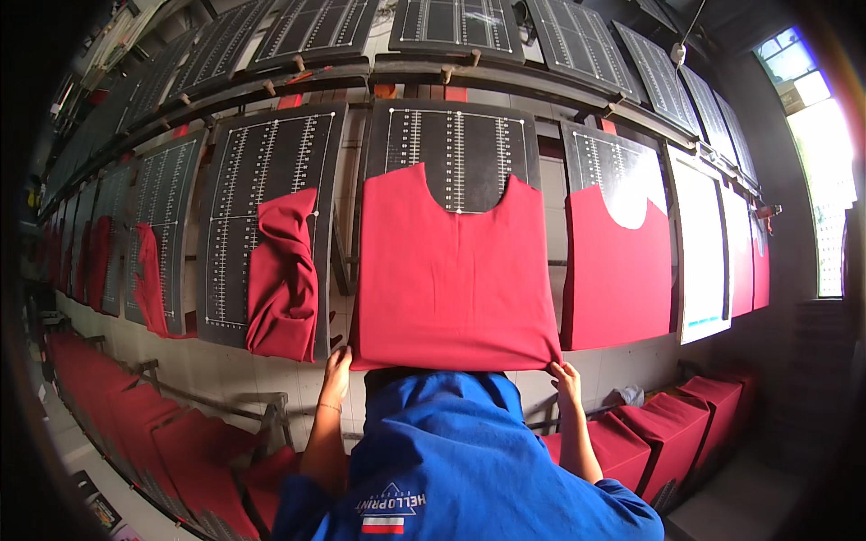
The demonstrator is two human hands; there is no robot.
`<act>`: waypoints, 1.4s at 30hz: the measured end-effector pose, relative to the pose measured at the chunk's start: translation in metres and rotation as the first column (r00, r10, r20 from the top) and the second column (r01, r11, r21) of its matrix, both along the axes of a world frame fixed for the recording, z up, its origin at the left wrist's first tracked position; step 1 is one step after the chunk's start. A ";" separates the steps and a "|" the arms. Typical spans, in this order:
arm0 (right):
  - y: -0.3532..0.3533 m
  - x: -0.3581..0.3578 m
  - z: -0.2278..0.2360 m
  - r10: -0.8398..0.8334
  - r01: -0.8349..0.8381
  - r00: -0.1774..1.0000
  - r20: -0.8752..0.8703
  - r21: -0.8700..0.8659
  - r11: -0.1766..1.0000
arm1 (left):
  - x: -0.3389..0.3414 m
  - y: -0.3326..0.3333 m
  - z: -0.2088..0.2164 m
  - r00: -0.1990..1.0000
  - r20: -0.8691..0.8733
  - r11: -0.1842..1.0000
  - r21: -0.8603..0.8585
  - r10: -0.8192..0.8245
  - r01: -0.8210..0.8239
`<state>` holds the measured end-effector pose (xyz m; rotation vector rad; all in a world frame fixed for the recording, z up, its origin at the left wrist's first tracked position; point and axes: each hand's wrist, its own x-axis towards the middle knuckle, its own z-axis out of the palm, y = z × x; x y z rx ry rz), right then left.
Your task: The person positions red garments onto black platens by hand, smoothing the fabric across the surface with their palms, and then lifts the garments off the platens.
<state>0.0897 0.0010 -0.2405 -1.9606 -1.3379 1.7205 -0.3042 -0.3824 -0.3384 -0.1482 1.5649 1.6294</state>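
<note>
A red shirt panel with a scooped neckline lies over the dark printing board in front of me, its neckline toward the far end. White ruler-like scales show on the board beyond the cloth. My left hand has its fingers closed at the panel's near left corner. At the near right corner, my right hand pinches the cloth. The near edge is drawn fairly straight between both hands, with slight creases along it. Parts of the fingertips are hidden by the fabric.
On the board to the left lies a crumpled red cloth. A smoothed red panel covers the board on the right, beside a white screen frame. More boards line the far rail. Red-covered boards stand behind me on both sides.
</note>
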 end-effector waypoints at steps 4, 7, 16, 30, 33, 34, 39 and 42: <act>-0.015 0.040 -0.030 0.015 -0.014 0.999 0.048 -0.025 1.000 | 0.013 -0.006 0.039 0.999 -0.041 0.981 -0.195 -0.001 -0.007; -0.018 0.037 -0.036 0.135 -0.144 0.985 0.111 0.080 0.986 | 0.001 -0.007 0.044 0.915 -0.188 0.851 -0.469 -0.358 0.236; 0.144 -0.254 0.022 0.516 -0.659 0.693 0.503 0.732 0.172 | -0.104 0.253 0.145 0.268 -0.788 0.824 -0.472 -0.554 0.313; 0.225 -0.333 0.021 0.606 -0.596 0.644 0.466 0.803 0.016 | -0.215 0.361 0.098 -0.051 -0.892 0.855 -0.445 -0.448 0.268; 0.233 -0.338 0.018 0.606 -0.616 0.627 0.490 0.788 0.000 | -0.225 0.358 0.102 -0.058 -0.865 0.833 -0.497 -0.499 0.242; 0.238 -0.340 0.014 0.593 -0.628 0.622 0.512 0.778 -0.014 | -0.227 0.359 0.103 -0.005 -0.868 0.839 -0.481 -0.496 0.256; 0.247 -0.357 0.018 0.566 -0.640 0.618 0.545 0.767 -0.040 | -0.245 0.366 0.105 -0.003 -0.836 0.804 -0.529 -0.549 0.271; 0.252 -0.359 0.011 0.550 -0.636 0.618 0.562 0.768 -0.070 | -0.251 0.370 0.102 -0.049 -0.834 0.795 -0.539 -0.549 0.277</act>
